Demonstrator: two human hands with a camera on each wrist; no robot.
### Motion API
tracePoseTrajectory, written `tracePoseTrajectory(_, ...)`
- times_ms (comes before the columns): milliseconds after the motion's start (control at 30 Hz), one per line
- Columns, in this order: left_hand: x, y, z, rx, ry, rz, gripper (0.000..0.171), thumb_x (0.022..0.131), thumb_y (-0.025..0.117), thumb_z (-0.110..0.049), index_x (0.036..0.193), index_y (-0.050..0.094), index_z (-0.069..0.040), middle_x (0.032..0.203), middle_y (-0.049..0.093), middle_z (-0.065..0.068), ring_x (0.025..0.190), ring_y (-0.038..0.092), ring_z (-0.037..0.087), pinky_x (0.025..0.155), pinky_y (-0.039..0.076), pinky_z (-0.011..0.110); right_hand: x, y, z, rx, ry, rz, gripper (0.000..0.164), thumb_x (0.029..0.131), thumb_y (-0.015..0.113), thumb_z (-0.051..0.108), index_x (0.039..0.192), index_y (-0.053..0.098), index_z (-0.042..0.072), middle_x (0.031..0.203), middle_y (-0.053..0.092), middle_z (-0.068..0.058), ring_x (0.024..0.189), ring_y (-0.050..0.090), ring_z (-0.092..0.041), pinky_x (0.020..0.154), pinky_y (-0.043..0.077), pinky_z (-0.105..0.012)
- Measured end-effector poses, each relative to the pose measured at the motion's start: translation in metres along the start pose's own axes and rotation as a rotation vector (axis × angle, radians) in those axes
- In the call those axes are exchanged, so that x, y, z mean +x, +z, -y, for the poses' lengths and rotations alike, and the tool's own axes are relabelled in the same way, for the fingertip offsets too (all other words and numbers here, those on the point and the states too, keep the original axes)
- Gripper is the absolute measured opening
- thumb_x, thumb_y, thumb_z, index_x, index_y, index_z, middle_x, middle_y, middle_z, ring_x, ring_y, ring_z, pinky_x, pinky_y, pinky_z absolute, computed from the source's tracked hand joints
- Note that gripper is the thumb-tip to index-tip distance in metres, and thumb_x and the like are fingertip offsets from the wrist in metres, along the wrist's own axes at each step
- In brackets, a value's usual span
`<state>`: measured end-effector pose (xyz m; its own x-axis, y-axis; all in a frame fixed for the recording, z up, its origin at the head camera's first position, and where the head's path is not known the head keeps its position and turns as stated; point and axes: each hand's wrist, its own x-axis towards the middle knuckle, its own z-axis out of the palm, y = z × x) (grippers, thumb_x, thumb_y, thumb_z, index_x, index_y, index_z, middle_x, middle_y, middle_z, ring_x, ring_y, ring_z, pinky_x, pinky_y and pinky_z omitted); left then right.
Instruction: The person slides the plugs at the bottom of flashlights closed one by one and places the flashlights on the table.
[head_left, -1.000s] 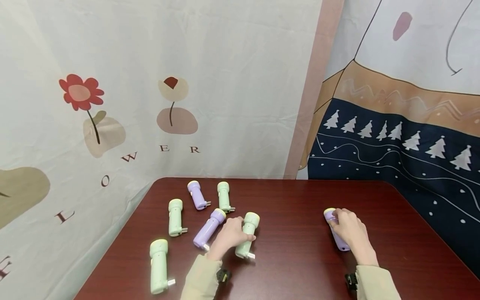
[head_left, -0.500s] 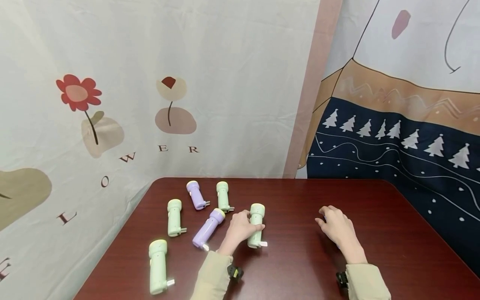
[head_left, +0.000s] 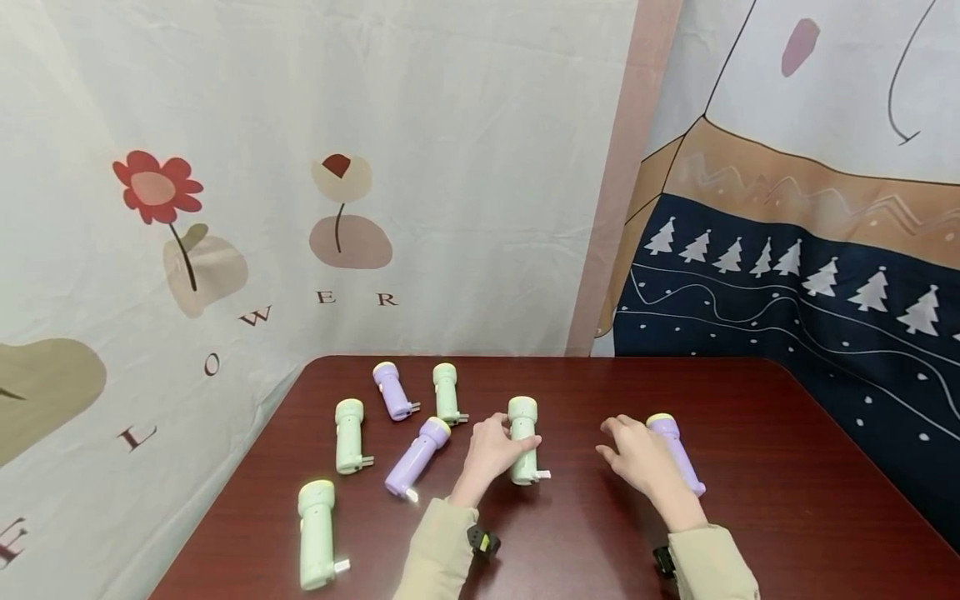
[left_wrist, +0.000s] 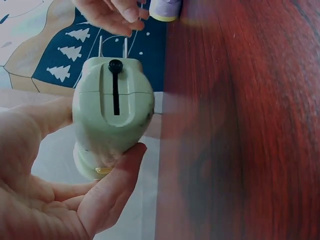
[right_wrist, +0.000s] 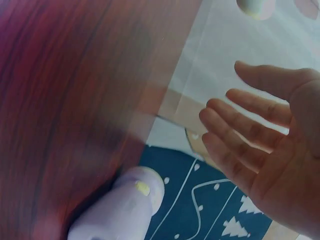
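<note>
My left hand (head_left: 491, 450) grips a light green flashlight (head_left: 523, 427) around its body, near the middle of the table. In the left wrist view the flashlight's (left_wrist: 115, 100) butt end faces the camera, with two metal plug prongs sticking out and the thumb along its side. To the right, my right hand (head_left: 643, 460) hovers with spread fingers and nothing in its grasp. Just beyond that hand lies a purple flashlight (head_left: 678, 450) with a yellow rim, partly covered by the hand in the head view. The right wrist view shows the open palm (right_wrist: 270, 145) beside the purple flashlight (right_wrist: 122, 207).
On the left half of the dark red table (head_left: 585, 550) lie two more purple flashlights (head_left: 417, 457) and several green flashlights (head_left: 317, 533), some with prongs folded out. A printed cloth (head_left: 480, 183) hangs behind the table, and a navy one (head_left: 787, 317) at the right.
My left hand has carried the green flashlight rightward and farther from me. The right hand has let go of the purple flashlight and moved left, leaving it on the table.
</note>
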<state>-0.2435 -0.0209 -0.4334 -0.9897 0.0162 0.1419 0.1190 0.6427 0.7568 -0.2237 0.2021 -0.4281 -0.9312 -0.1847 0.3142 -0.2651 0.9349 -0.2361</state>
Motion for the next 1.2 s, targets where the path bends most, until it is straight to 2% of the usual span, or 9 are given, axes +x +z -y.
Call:
tracePoseTrajectory(367,0.002,0.003,-0.004,-0.059,-0.006,-0.032,0.054,0.067,0.076,-0.037,0.101,0.06,0.002,0.083,0.068,0.012,0.077,0.062,0.02,0.064,0.048,0.03,-0.004,0.013,0.031,0.095,-0.112,0.057,0.036,0.075,0.073,0.025,0.106,0.063,0.01,0.099,0.066,-0.004,0.086,0.063,-0.018,0.071,0.05,-0.036)
tracePoseTrajectory(600,0.002,0.005,-0.008,-0.08,-0.022,-0.056,0.058,0.068,0.076,-0.037,0.108,0.059,0.001,0.082,0.068,0.011,0.076,0.062,0.019,0.064,0.048,0.03,-0.006,0.018,0.043,0.076,-0.194,0.044,0.042,0.074,0.074,0.027,0.111,0.061,0.012,0.106,0.065,-0.004,0.097,0.062,-0.019,0.076,0.051,-0.037)
tracePoseTrajectory(833,0.004,0.006,-0.01,-0.12,-0.019,-0.095,0.059,0.068,0.075,-0.039,0.109,0.059,0.0,0.082,0.068,0.011,0.076,0.063,0.019,0.065,0.049,0.031,-0.007,0.02,0.047,0.069,-0.276,0.008,0.045,0.074,0.073,0.029,0.113,0.06,0.011,0.103,0.065,-0.003,0.093,0.062,-0.017,0.073,0.05,-0.034)
tracePoseTrajectory(1200,0.004,0.005,-0.013,-0.156,-0.02,-0.115,0.057,0.069,0.075,-0.038,0.109,0.059,-0.001,0.08,0.067,0.01,0.069,0.062,0.015,0.061,0.048,0.028,-0.005,0.022,0.051,0.073,-0.312,-0.041,0.04,0.076,0.072,0.027,0.108,0.061,0.008,0.099,0.066,-0.003,0.086,0.061,-0.014,0.068,0.05,-0.03)
